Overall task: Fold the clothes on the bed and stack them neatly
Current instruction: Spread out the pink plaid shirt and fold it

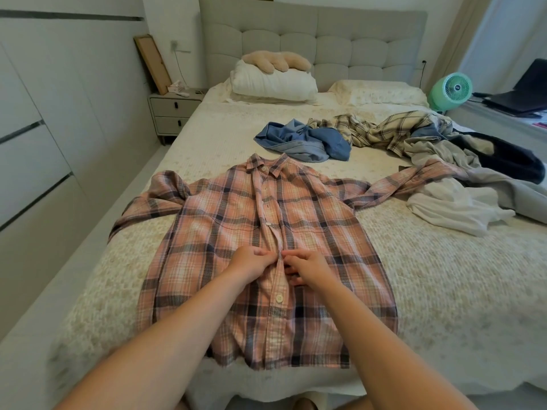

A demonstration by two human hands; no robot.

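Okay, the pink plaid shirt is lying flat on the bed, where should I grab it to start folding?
Probably pinch the pink plaid shirt at its left shoulder and left hem, coming from the left side. It lies face up, sleeves spread wide, so that long edge is free to fold inward.

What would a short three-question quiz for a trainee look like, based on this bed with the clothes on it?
1. True or false: the pink plaid shirt lies spread flat on the bed with its front facing up.
2. Where are the left hand and right hand working? A) at the collar B) at the button placket in the middle of the shirt C) on a sleeve
3. Fill in: the crumpled garment just beyond the shirt's collar is the ____ shirt.

Key:
1. True.
2. B; both hands pinch the fabric there.
3. Blue.
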